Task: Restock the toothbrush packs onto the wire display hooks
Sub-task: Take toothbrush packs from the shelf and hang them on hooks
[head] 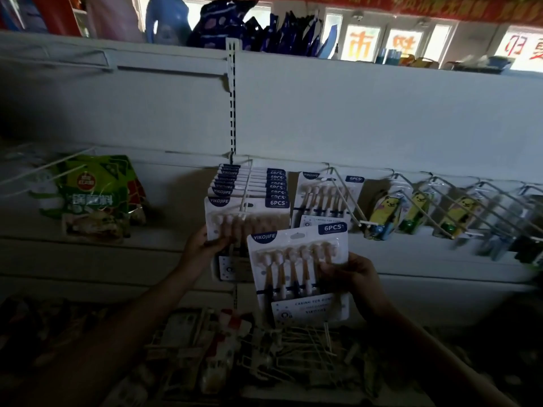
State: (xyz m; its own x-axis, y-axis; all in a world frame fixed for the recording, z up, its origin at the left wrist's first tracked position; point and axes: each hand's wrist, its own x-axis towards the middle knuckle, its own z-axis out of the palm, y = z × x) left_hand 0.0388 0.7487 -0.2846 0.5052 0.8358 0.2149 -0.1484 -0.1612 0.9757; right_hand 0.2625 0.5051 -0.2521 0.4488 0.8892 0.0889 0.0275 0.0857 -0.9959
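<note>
A toothbrush pack (298,274) is gripped at its right edge by the right hand (351,277), held free in front of and just below the full hook. It is a white card with a blue "VIKOJIFE" tab, a "6PCS" label and six brushes under clear plastic. The left hand (205,248) pinches the front pack of the hung stack (246,201) on a wire hook (245,186). One more pack (326,198) hangs on the hook to the right, beside yellow bear-printed items (385,211).

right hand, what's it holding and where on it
The right hand holds a loose toothbrush pack by its right edge, about mid-height, thumb across the front of the blister.
</note>
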